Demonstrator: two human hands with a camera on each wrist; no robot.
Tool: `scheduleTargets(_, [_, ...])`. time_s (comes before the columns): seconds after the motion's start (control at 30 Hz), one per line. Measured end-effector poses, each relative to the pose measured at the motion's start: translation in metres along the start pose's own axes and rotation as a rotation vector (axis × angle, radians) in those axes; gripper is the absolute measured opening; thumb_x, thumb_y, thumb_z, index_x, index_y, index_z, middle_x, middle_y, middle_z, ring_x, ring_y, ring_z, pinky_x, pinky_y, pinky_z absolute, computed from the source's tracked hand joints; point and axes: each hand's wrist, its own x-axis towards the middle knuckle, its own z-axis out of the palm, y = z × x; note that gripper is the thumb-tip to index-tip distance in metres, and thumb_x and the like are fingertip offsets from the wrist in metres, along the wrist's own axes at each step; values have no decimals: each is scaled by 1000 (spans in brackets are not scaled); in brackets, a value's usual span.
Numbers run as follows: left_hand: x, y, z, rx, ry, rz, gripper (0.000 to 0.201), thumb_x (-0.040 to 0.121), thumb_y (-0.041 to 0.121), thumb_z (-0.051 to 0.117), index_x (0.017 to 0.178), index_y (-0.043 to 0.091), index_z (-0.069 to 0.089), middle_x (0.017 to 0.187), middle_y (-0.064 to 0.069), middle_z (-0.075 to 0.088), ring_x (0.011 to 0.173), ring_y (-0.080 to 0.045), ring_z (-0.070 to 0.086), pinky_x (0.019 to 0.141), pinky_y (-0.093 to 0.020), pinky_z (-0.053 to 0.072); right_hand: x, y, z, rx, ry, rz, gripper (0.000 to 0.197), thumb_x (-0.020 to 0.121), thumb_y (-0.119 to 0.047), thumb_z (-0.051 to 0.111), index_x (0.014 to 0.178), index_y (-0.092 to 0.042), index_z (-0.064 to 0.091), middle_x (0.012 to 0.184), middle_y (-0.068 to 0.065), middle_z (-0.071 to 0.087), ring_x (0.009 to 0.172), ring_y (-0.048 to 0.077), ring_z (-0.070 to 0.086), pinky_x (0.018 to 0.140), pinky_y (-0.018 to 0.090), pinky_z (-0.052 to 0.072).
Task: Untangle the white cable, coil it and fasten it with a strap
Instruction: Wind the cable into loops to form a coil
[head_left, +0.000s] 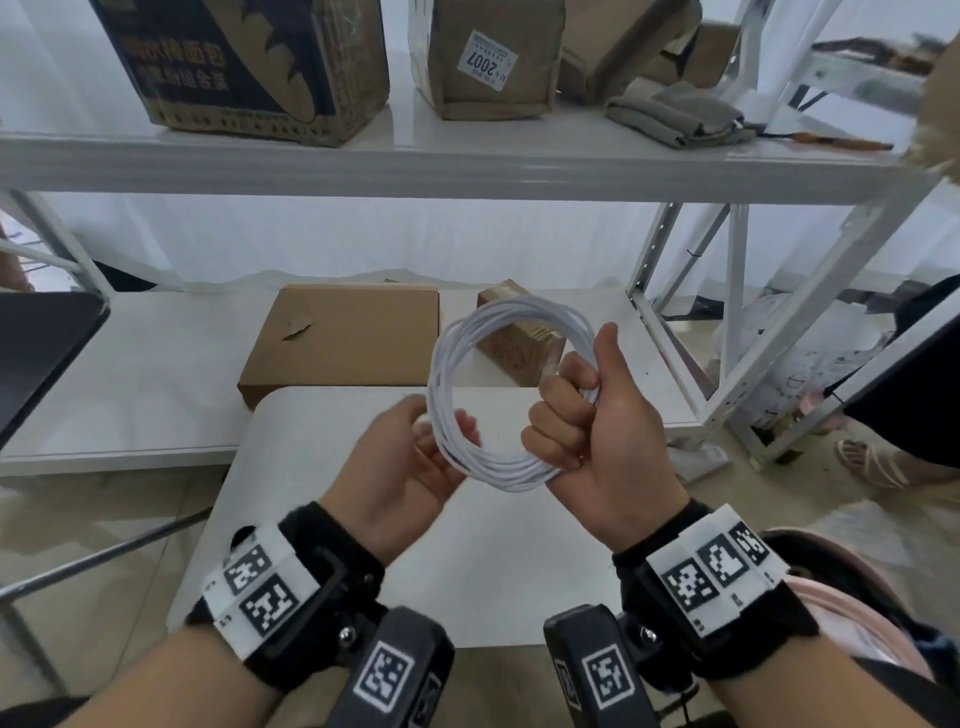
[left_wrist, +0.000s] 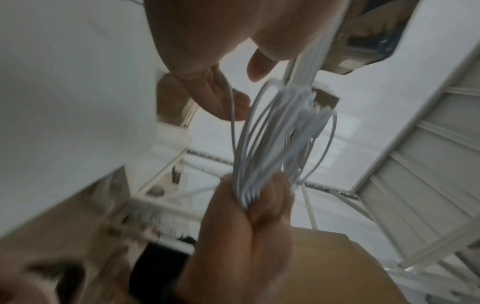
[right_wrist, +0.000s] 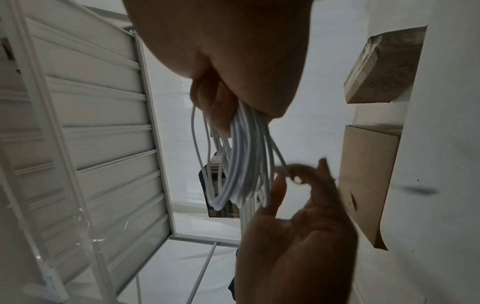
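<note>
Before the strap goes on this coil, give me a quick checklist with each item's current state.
1. White cable wound into a round coil: ok.
2. Right hand grips the bundled turns: ok.
3. Left hand supports the coil's other side, fingers loose: ok.
4. Turns lie together: not ok, several strands splay apart in the wrist views.
5. Free cable end tucked in: cannot tell.
6. Strap within reach: cannot tell, none visible on the white table.
</note>
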Motion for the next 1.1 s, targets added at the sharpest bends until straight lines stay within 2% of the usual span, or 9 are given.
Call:
scheduleTargets(0.1, [10,21,-7,121,61,158,16,99,17,54,89,5,60,64,-4,54,52,-13,53,47,-22,51,-3,-4,-1,-64,-36,33,54,99,-58,36,57,-23,35,45,-8,18,36,7,10,35,20,12])
scheduleTargets(0.23, [17,40,-11,386,107,338,34,105,29,48,123,3,59,78,-6,55,43,-9,44,37,-20,36,-4,-11,-3,-133,-87,74,52,96,-58,39,59,-23,33,43,-9,19,41,10,5,36,21,10])
scheduleTargets(0.43, [-1,34,-4,1002,-119,470,33,107,26,41,100,18,72,63,2,60,58,-19,49,56,-29,38,-3,-10,-4,-376,-185,138,51,89,-62,40,60,-21,33,44,-8,18,37,7,10,40,21,8])
scheduleTargets(0.57, [-3,31,-7,894,-128,479,44,107,28,39,91,15,79,64,11,63,62,-6,57,68,-31,47,-3,-15,-9,-427,-247,175,50,89,-62,39,61,-21,33,46,-7,19,36,5,14,40,20,11])
scheduleTargets(0.67, [-4,33,-5,577,-192,319,38,106,22,42,107,6,75,94,-11,74,85,-20,67,82,-37,60,-4,-16,-12,-453,-311,225,50,87,-64,43,61,-22,35,47,-8,21,37,5,17,40,19,14])
scheduleTargets(0.73, [-2,37,-4,522,-179,303,31,104,16,45,125,7,65,111,-21,72,93,-26,68,77,-33,60,-5,-15,-12,-473,-349,257,51,82,-66,49,61,-22,37,47,-9,23,37,4,18,40,19,13])
scheduleTargets(0.87, [-1,39,-5,661,-99,438,31,103,14,46,130,20,60,75,-8,71,61,-21,59,57,-32,48,-3,-14,-14,-549,-389,229,55,78,-69,59,63,-20,39,49,-8,23,38,6,17,42,19,14])
scheduleTargets(0.97, [-6,34,-7,938,-228,493,36,109,27,34,116,20,69,70,-8,65,59,-17,54,61,-29,44,-4,-12,-16,-682,-450,152,49,78,-60,72,68,-16,53,52,-7,26,40,8,18,42,19,17])
scheduleTargets(1.1, [-9,27,-7,952,-306,427,57,107,35,36,59,15,60,55,-4,53,62,-26,48,68,-38,39,-3,-9,-19,-853,-377,21,33,87,-24,73,105,2,61,60,1,30,45,12,21,43,23,19])
